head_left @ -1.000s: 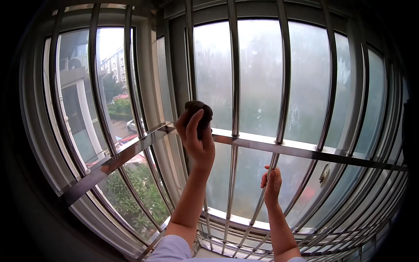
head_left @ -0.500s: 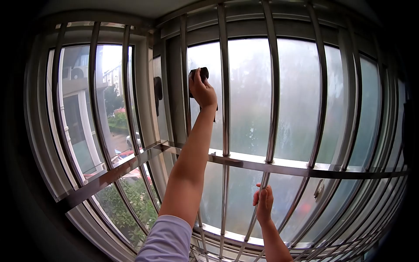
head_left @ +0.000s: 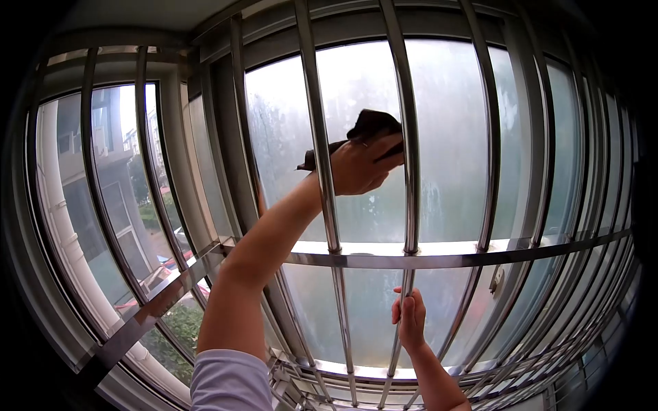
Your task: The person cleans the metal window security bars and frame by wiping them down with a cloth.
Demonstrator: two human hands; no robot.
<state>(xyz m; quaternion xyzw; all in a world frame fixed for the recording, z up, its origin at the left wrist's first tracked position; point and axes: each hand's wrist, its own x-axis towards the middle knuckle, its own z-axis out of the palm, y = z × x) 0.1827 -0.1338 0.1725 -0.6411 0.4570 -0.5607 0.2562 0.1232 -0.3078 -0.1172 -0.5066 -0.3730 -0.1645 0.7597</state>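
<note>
My left hand (head_left: 363, 166) reaches through the metal bars and presses a dark cloth (head_left: 375, 125) against the fogged window pane (head_left: 449, 137). The fingers are bent over the cloth, and one bar crosses in front of them. A loose end of the cloth hangs out to the left of the wrist. Lower down, my right hand (head_left: 411, 318) is wrapped round a vertical metal bar (head_left: 406, 282), below the flat crossbar (head_left: 439, 261). Smears and droplets mark the glass under my left hand.
Metal bars (head_left: 490, 123) stand between me and the glass, with narrow gaps. A side window (head_left: 123, 171) on the left looks out on a building and greenery. A window latch (head_left: 496, 281) sits at lower right, and a lower grille (head_left: 452, 390) runs along the bottom.
My left hand has moved right across the pane with the cloth, from the pane's left edge toward its middle. My right hand stays on its bar. The view has shifted right.
</note>
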